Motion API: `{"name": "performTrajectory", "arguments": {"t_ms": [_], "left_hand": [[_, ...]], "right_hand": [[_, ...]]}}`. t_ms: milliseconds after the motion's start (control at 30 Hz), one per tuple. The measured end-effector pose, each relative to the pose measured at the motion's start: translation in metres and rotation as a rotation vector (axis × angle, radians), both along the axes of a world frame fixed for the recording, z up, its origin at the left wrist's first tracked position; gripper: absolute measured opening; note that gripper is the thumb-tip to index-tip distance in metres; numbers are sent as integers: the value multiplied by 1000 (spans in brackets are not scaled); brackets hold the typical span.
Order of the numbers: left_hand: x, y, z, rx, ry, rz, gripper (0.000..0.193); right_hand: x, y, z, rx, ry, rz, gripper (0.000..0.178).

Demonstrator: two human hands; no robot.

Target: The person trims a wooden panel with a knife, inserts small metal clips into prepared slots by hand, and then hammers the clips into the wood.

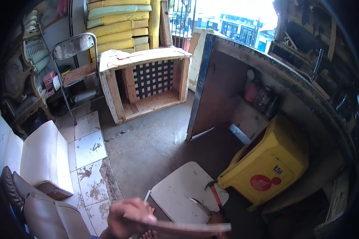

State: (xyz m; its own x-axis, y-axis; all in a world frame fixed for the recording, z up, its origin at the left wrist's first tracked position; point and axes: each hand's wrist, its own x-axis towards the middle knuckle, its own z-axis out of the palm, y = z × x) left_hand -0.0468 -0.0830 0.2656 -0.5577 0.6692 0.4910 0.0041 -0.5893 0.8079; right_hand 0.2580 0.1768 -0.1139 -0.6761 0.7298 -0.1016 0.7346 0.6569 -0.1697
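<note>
My left hand point(125, 217) is closed around a long, thin brown strip point(187, 228) that looks like wood. It is held crosswise at the lower edge, its far end pointing right and slightly blurred. Beyond it lies a pale, rounded board like a seat point(183, 183). On the board's right part rest a hammer point(216, 196) with a red and black handle and a slim curved metal tool point(199, 205). What shows of my right hand point(217, 218) is a dark patch behind the strip, by the hammer's handle end. Its fingers are hidden.
A yellow plastic crate-like box point(273, 159) stands on the right, beside a dark wooden cabinet point(227, 75). Ahead is a wooden frame point(147, 107) with woven black straps. White cushioned seats point(44, 155), brown cushions point(48, 215) and a folding chair point(75, 55) line the left.
</note>
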Motion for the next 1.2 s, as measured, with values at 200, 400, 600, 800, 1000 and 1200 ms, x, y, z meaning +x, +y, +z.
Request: {"name": "performTrajectory", "arguments": {"t_ms": [200,400,600,800,1000,1200], "left_hand": [[16,-23,46,63,298,-35,30],[-4,14,-9,-371,-303,190,22],[-31,30,-54,-205,-514,111,29],[-35,33,-73,-159,-516,107,32],[-33,29,-69,-177,-518,117,32],[-33,24,-64,-249,-481,104,35]], "right_hand": [[-15,-16,8,-119,173,29,19],[-24,-23,54,-126,-19,-62,27],[-27,-36,39,-51,50,-41,30],[-24,-35,41,-65,-15,-71,26],[-25,-36,42,-113,-51,-88,38],[-30,-48,58,-79,107,-8,57]]}}
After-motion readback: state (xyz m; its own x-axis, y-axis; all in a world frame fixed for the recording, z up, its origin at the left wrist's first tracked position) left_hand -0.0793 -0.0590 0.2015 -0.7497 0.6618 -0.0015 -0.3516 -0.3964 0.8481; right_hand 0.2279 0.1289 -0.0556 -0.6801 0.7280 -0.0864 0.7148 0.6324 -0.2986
